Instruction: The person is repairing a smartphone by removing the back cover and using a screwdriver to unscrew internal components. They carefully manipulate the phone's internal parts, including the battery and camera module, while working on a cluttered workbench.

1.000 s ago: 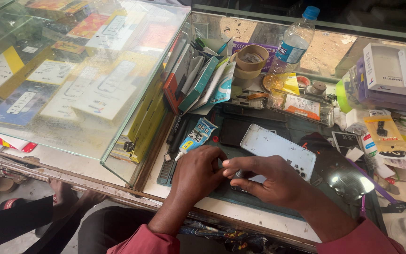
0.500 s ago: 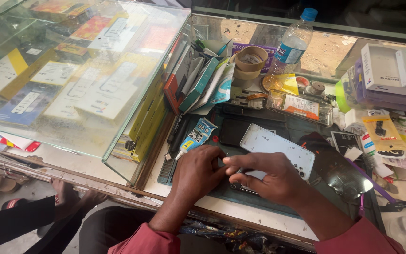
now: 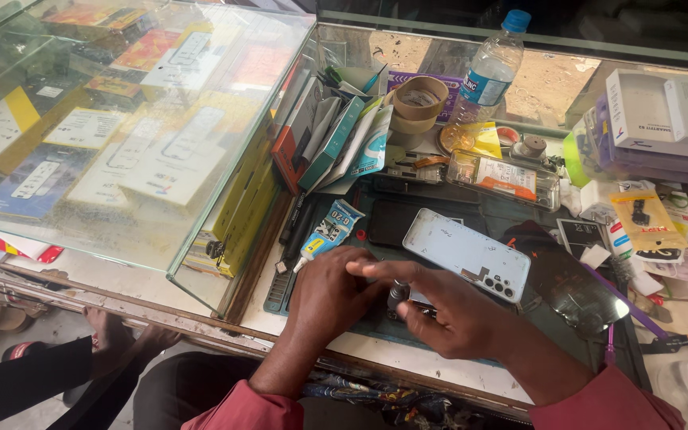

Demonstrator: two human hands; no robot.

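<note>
Glass makes up the big display case [image 3: 121, 135] on our left, packed with boxed goods. Beside it the desk [image 3: 439, 362] carries a dark work mat [image 3: 519, 231], and on that mat lies a pale blue phone back cover [image 3: 467, 255], camera holes toward our right. A clear water bottle [image 3: 491, 68] stands at the far edge. Our left hand [image 3: 328, 299] and right hand [image 3: 447, 310] meet just below the cover, fingers [image 3: 376, 271] pinched together on a small dark part [image 3: 397, 295] we cannot identify.
</note>
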